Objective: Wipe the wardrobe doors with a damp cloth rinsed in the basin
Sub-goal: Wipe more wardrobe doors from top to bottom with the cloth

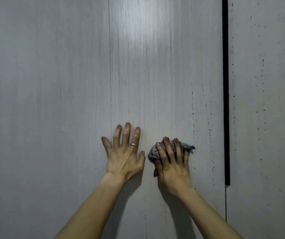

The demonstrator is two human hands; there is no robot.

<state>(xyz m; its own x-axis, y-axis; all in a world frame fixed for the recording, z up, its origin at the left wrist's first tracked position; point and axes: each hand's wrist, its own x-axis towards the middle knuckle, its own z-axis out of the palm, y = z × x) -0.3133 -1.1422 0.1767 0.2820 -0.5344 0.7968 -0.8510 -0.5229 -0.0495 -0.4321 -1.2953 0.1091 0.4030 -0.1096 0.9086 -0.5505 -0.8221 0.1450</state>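
Cloth [151, 154], grey and bunched, lies pressed against the wardrobe door [155, 75], low in view; right hand [172, 164] grips it with curled fingers [169, 150]; left hand [123, 152] rests flat beside it, fingers spread, holding nothing; dark specks [192, 111] dot the door rightward.

A single head-worn view faces the wardrobe doors [164, 75] straight on from close range, at arm's reach; both forearms enter from the near bottom edge, the doors filling the whole picture.

Both hands on the wardrobe door [164, 75]: left hand [124, 152] spread flat, right hand [172, 163] gripping the cloth [153, 153].
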